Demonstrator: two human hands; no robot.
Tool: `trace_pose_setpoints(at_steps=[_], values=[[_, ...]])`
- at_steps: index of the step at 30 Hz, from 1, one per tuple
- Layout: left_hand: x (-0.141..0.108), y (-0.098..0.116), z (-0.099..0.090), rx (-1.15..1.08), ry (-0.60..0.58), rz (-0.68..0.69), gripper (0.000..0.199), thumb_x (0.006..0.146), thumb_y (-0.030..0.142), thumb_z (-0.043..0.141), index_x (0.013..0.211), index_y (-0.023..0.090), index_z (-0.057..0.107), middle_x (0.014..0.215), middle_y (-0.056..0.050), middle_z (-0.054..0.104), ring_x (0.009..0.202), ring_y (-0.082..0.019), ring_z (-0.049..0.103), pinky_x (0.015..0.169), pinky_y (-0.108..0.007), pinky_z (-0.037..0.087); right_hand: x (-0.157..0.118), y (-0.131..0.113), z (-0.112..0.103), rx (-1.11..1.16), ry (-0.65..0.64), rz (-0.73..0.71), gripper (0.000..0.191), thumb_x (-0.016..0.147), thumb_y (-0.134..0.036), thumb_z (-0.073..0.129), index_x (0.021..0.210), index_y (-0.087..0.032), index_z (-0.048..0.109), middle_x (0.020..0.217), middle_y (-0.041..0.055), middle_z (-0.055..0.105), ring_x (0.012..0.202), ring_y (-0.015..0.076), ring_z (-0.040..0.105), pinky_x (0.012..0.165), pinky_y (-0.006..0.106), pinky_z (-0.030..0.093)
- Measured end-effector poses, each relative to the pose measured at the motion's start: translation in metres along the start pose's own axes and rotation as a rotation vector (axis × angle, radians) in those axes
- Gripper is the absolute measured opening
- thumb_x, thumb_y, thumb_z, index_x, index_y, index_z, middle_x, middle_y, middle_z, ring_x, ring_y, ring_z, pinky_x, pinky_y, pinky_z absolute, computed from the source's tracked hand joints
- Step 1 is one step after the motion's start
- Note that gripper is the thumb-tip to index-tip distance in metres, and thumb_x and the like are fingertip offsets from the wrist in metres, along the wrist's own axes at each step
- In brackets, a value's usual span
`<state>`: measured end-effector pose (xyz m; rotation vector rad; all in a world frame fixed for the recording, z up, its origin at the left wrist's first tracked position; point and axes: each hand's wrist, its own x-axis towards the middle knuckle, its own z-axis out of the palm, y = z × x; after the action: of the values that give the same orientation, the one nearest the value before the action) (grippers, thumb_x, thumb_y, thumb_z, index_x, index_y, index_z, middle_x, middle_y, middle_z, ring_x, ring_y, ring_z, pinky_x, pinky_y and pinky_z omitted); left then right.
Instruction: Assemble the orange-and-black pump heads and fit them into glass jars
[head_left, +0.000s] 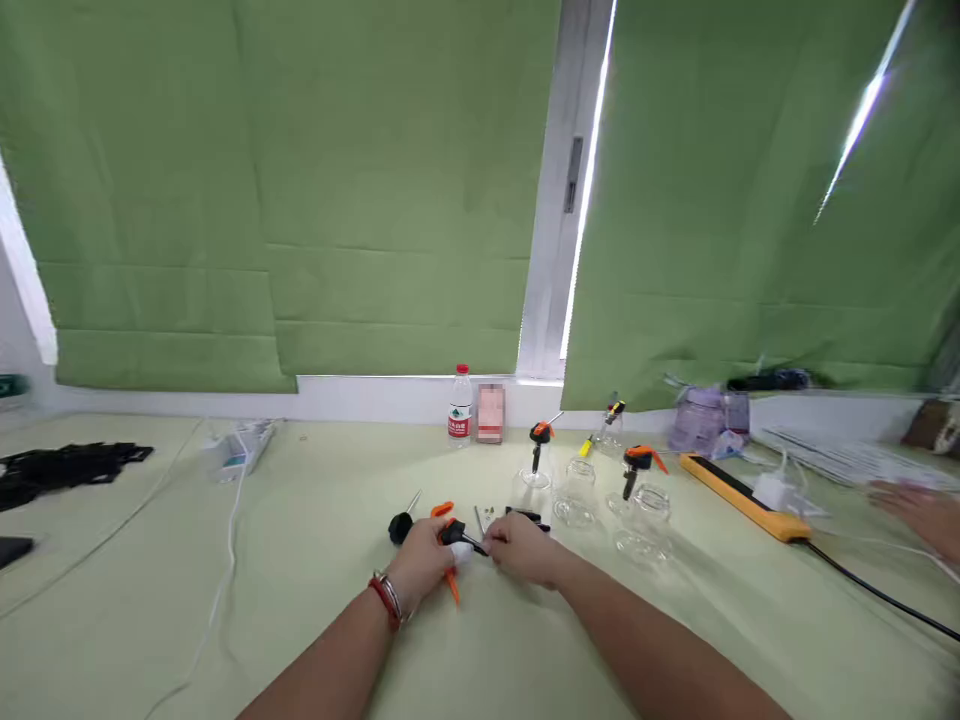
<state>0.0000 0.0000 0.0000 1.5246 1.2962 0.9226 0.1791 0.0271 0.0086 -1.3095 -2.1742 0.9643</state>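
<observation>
Piece of round black plastic (400,528) with a slanting silver rod lies on the pale green table (300,610), just beyond the left hand (420,562). That hand, banded at the wrist in red and silver, is closed around a black and orange plastic assembly (454,532). The assembly has a rounded black head, a narrow black stem pointing right, bright orange parts above and below, and a white section under the head. It sits between the two hands, clasped on its left side. Beyond the stem lies a thin silver metal rod (478,519). The right hand (521,548) has its fingers bunched at the stem's tip; I cannot tell whether they grip it. Slim black pieces (527,515) lie just behind that hand.
</observation>
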Motion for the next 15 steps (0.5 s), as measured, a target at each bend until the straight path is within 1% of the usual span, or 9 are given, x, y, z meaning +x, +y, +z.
trace_pose_setpoints(at_steps=[3,6,8,11,13,15], values=[[0.0,0.002,0.0,0.021,-0.006,-0.029,0.016,0.063,0.029,0.062,0.06,0.018,0.051,0.052,0.004,0.045,0.049,-0.011,0.043,0.048,-0.023,0.03,0.0,0.004,0.006,0.02,0.061,0.036,0.019,0.073,-0.02,0.05,0.055,-0.015,0.052,0.049,-0.0035,0.043,0.048,0.008,0.036,0.045,0.02,0.025],[-0.003,0.004,-0.002,0.023,-0.052,-0.049,0.021,0.062,0.033,0.064,0.057,0.017,0.052,0.049,0.003,0.046,0.046,-0.012,0.044,0.047,-0.024,0.032,0.001,0.009,0.011,0.083,0.062,0.053,0.018,0.073,-0.022,0.051,0.057,-0.015,0.055,0.05,-0.0028,0.047,0.048,0.0079,0.037,0.046,0.02,0.026],[-0.005,0.005,-0.003,0.01,-0.111,-0.058,0.021,0.061,0.034,0.065,0.057,0.017,0.053,0.049,0.002,0.049,0.047,-0.013,0.046,0.049,-0.025,0.036,0.001,0.011,0.013,0.135,0.013,0.028,0.017,0.072,-0.023,0.053,0.058,-0.014,0.057,0.051,-0.0033,0.047,0.048,0.0073,0.036,0.045,0.02,0.026],[-0.008,0.005,0.0,-0.058,-0.234,-0.053,0.018,0.06,0.031,0.066,0.062,0.016,0.057,0.053,0.002,0.053,0.049,-0.013,0.05,0.054,-0.026,0.041,0.0,0.012,0.011,0.182,-0.047,-0.005,0.018,0.07,-0.025,0.056,0.056,-0.014,0.057,0.047,-0.0052,0.043,0.046,0.0064,0.032,0.044,0.02,0.023],[-0.01,0.005,0.002,-0.106,-0.297,-0.042,0.016,0.06,0.028,0.066,0.066,0.016,0.058,0.055,0.003,0.053,0.05,-0.012,0.05,0.055,-0.026,0.041,0.0,0.012,0.005,0.201,-0.089,0.029,0.018,0.068,-0.028,0.06,0.056,-0.015,0.057,0.046,-0.0058,0.043,0.044,0.006,0.032,0.043,0.02,0.024],[-0.011,0.005,0.004,-0.113,-0.332,-0.045,0.017,0.059,0.027,0.066,0.07,0.016,0.06,0.056,0.004,0.052,0.051,-0.011,0.05,0.053,-0.025,0.04,0.0,0.011,-0.002,0.219,-0.156,0.082,0.02,0.067,-0.033,0.063,0.058,-0.015,0.058,0.048,-0.005,0.047,0.042,0.006,0.034,0.042,0.02,0.025]])
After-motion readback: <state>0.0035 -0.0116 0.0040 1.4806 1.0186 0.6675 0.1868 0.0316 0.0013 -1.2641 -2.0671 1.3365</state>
